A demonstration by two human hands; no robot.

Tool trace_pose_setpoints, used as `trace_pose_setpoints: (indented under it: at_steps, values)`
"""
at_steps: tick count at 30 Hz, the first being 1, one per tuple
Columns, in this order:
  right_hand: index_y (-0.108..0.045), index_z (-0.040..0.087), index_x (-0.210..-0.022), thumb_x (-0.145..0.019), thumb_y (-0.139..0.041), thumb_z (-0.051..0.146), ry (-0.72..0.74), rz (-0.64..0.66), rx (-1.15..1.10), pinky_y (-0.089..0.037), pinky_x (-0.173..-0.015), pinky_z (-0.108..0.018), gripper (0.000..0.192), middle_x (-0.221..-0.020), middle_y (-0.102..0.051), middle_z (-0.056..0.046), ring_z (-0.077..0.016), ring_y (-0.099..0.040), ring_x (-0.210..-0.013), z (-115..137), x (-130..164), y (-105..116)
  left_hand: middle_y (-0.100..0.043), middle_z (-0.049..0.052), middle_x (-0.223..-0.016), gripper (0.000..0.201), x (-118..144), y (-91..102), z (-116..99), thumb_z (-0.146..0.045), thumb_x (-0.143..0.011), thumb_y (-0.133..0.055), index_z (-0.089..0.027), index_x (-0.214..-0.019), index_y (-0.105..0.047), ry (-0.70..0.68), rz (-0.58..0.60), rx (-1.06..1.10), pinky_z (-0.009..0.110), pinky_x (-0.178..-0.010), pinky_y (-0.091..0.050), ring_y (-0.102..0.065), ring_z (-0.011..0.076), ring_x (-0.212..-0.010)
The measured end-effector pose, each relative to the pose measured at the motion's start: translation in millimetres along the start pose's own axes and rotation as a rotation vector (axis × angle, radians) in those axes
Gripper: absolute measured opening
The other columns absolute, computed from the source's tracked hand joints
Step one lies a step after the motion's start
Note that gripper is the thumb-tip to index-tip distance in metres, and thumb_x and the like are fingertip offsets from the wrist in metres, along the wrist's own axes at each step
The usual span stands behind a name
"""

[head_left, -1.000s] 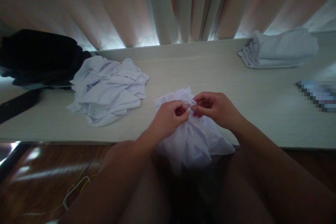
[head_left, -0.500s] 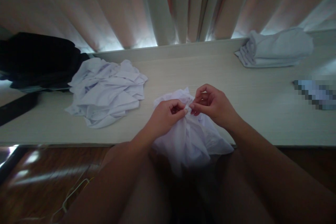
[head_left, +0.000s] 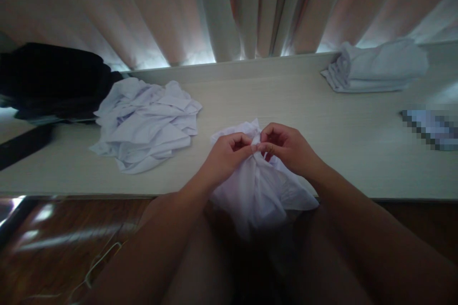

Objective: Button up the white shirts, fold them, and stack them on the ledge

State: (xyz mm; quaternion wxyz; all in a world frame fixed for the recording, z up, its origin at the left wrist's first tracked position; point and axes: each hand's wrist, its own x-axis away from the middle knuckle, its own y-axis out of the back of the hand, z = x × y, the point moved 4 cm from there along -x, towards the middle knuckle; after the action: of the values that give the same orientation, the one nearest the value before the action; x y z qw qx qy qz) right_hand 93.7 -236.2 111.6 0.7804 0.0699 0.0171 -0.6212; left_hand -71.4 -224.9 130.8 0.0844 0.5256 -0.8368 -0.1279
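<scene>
Laundry and curtains line a pale wooden ledge.
A crumpled heap of white garments [head_left: 145, 124] lies left of centre on the ledge [head_left: 322, 124]; a folded white stack [head_left: 375, 66] sits at upper right. Dark clothing [head_left: 53, 81] fills the upper left. Pleated curtains [head_left: 229, 9] hang behind, and glossy wooden flooring [head_left: 53, 243] shows at lower left.

We see a dim, underexposed scene. Daylight seeps in from behind the curtains [head_left: 229, 9], brightest along their lower edge, and washes the far side of the counter [head_left: 322, 119]. Our forearms and lap sit in deep shadow, grainy and soft. The black bag [head_left: 53, 78] loses all detail. Streaks of glare lie on the wooden floor [head_left: 53, 243]. Straight lines bow toward the edges, and a pixelated patch [head_left: 431, 128] sits at right.
</scene>
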Motion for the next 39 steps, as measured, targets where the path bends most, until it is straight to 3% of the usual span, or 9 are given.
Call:
trace_pose_setpoints:
  at_steps: [5, 10, 18, 23, 30, 33, 36, 39]
  values:
    - [-0.059, 0.019, -0.075, -0.077, -0.079, 0.047, -0.022, -0.02, 0.045, -0.047, -0.05, -0.025, 0.035, -0.062, -0.059, 0.003, -0.0122, -0.057, -0.054, -2, 1, -3, -0.06, -0.001, -0.068, 0.028, 0, -4.1, 3, -0.038, -0.078, -0.078, -0.015, -0.07, -0.063, 0.027, 0.044, 0.154, 0.022, -0.059, -0.038, -0.05, 0.0097, -0.062]
    - [-0.059, 0.019, -0.073, -0.078, -0.077, 0.049, -0.044, -0.002, 0.114, -0.043, -0.051, -0.026, 0.035, -0.061, -0.058, 0.002, -0.0126, -0.055, -0.053, -5, 0, -4, -0.058, -0.003, -0.064, 0.03, -2, -1.9, 10, -0.035, -0.071, -0.082, -0.015, -0.067, -0.061, 0.047, 0.054, 0.175, 0.022, -0.057, -0.037, -0.049, 0.0089, -0.059]
    - [-0.058, 0.019, -0.065, -0.08, -0.073, 0.051, -0.025, 0.082, 0.333, -0.037, -0.055, -0.026, 0.039, -0.061, -0.055, 0.002, -0.0128, -0.049, -0.058, 4, 3, -6, -0.062, -0.002, -0.067, 0.022, -5, 4.7, 12, -0.03, -0.068, -0.08, -0.015, -0.069, -0.064, 0.092, -0.033, 0.13, 0.023, -0.059, -0.041, -0.053, 0.0106, -0.062]
    - [-0.058, 0.02, -0.072, -0.086, -0.067, 0.044, 0.017, 0.202, 0.53, -0.034, -0.057, -0.026, 0.03, -0.063, -0.054, 0.004, -0.0115, -0.047, -0.059, 3, 7, -11, -0.061, -0.002, -0.065, 0.019, -8, 12.2, 17, -0.028, -0.066, -0.078, -0.015, -0.067, -0.064, 0.128, -0.052, 0.142, 0.023, -0.057, -0.04, -0.052, 0.0104, -0.061]
    - [-0.059, 0.02, -0.072, -0.086, -0.062, 0.03, 0.034, 0.198, 0.664, -0.033, -0.057, -0.026, 0.018, -0.062, -0.054, 0.004, -0.0115, -0.048, -0.058, 6, 5, 5, -0.063, -0.001, -0.067, 0.015, -13, 19.4, 29, -0.026, -0.07, -0.075, -0.015, -0.071, -0.066, 0.171, -0.07, 0.22, 0.023, -0.057, -0.04, -0.053, 0.0093, -0.06]
    - [-0.058, 0.02, -0.07, -0.084, -0.062, 0.028, 0.041, 0.168, 0.724, -0.032, -0.057, -0.026, 0.017, -0.06, -0.054, 0.004, -0.0117, -0.047, -0.057, 7, 4, 11, -0.064, -0.001, -0.071, 0.02, -13, 16.7, 32, -0.029, -0.07, -0.077, -0.015, -0.077, -0.065, 0.181, -0.016, 0.252, 0.021, -0.056, -0.039, -0.054, 0.0089, -0.06]
    - [-0.057, 0.02, -0.068, -0.084, -0.061, 0.027, 0.04, 0.088, 0.755, -0.031, -0.057, -0.027, 0.018, -0.06, -0.053, 0.003, -0.0121, -0.047, -0.057, 6, 2, 16, -0.06, -0.003, -0.069, 0.029, -11, 10.0, 33, -0.036, -0.072, -0.077, -0.017, -0.089, -0.063, 0.229, 0.116, 0.24, 0.021, -0.052, -0.034, -0.05, 0.0086, -0.056]
    - [-0.057, 0.02, -0.068, -0.083, -0.06, 0.026, 0.032, -0.022, 0.752, -0.031, -0.057, -0.027, 0.017, -0.06, -0.053, 0.003, -0.0124, -0.047, -0.058, 4, -1, 23, -0.062, -0.002, -0.075, 0.041, -8, 3.7, 33, -0.04, -0.067, -0.081, -0.019, -0.096, -0.062, 0.194, 0.265, 0.084, 0.023, -0.056, -0.037, -0.053, 0.0114, -0.062]
